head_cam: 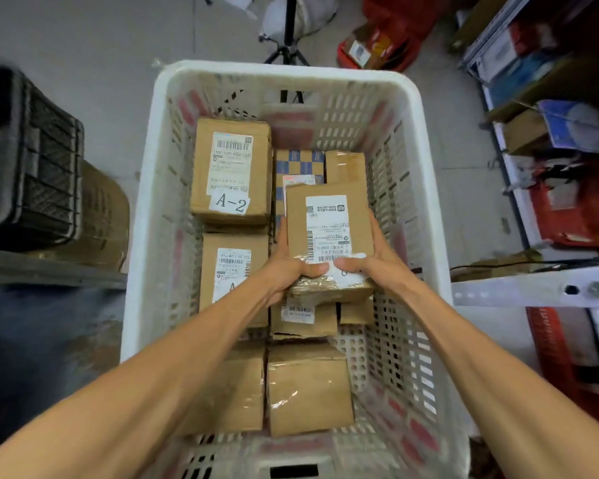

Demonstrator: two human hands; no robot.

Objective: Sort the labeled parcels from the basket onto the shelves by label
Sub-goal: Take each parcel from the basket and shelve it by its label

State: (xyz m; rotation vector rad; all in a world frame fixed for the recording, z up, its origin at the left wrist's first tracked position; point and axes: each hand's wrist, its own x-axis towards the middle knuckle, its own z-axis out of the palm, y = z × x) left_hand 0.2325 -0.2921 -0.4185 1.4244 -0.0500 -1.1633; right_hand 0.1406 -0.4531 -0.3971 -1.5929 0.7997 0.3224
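Your left hand (284,271) and right hand (377,262) clamp one brown parcel (329,229) between them. Both thumbs press flat on its near top edge, almost meeting, and the fingers (282,236) of each hand curl along its long sides. The parcel sits above the other boxes, right of centre inside the white basket (142,236); whether it rests on them cannot be told. Your thumbs cover most of its handwritten slip, so the code is unreadable.

Nearest you in the basket lie two plain taped boxes (308,388), side by side. Beyond them, on the left, your left forearm crosses a labeled box (234,271) that shows only an "A". Behind that is the A-2 box (230,171), with a blue-checked parcel (298,164) just beside it.

The basket stands on a grey floor (101,46). A black crate (28,160) sits to the left and a cluttered shelf unit (533,288) to the right — at the far end, a tripod (287,46) and a red bag (391,32).
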